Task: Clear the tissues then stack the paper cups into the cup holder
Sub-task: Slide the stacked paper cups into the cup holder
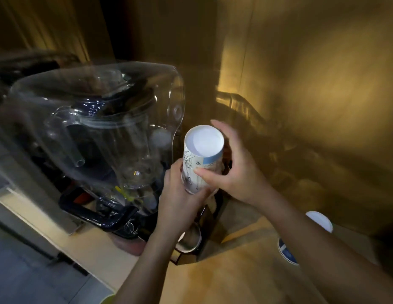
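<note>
- while both of my hands are on the upside-down paper cup (202,156), my left hand (180,194) grips its lower part and my right hand (233,174) pinches its side.
- it sits just beside the blender (99,132), over what i take for the cup holder (210,207), mostly hidden.
- risk: a tilted push could jam or crush the cup.
- another cup (286,252) waits by my right forearm, where an elbow swing could knock it.

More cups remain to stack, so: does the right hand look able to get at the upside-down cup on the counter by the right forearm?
Probably yes, once it lets go. The right hand is busy steadying the paper cup with the left hand. The upside-down cup sits beside that forearm with nothing over it.
</note>
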A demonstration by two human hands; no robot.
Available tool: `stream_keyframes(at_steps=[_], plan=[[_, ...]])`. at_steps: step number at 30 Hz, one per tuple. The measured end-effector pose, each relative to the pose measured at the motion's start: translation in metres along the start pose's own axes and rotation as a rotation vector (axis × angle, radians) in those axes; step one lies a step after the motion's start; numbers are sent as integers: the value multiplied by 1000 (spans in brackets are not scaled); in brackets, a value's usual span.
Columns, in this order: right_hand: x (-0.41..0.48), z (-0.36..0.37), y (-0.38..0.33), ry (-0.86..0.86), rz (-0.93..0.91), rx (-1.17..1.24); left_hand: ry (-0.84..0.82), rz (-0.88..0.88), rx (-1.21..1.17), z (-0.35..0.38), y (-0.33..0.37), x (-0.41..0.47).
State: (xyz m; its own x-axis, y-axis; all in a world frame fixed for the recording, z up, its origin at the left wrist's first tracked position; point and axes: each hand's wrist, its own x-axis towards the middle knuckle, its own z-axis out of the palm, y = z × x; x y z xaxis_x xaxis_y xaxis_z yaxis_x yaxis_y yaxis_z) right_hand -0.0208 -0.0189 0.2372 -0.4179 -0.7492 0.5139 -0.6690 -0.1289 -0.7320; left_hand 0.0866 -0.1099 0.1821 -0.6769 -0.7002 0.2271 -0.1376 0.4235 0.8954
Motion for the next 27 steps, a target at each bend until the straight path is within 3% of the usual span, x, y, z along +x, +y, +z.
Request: stream_keyframes(at_steps=[6, 9, 12, 15, 27], plan=[[-1, 26, 25, -69, -8, -190, -22, -101, 39, -3, -21, 4], [-8, 33, 45, -154, 58, -318, -13, -58, 99, 2, -26, 4], [-18, 38, 61, -274, 89, -390, -5, 61, 364, 7, -32, 1], [-22, 42, 67, -253, 23, -493, 10, 106, 539, 8, -38, -2], [-20, 23, 59, -367, 85, -547, -65, 121, 519, 1, -24, 5]])
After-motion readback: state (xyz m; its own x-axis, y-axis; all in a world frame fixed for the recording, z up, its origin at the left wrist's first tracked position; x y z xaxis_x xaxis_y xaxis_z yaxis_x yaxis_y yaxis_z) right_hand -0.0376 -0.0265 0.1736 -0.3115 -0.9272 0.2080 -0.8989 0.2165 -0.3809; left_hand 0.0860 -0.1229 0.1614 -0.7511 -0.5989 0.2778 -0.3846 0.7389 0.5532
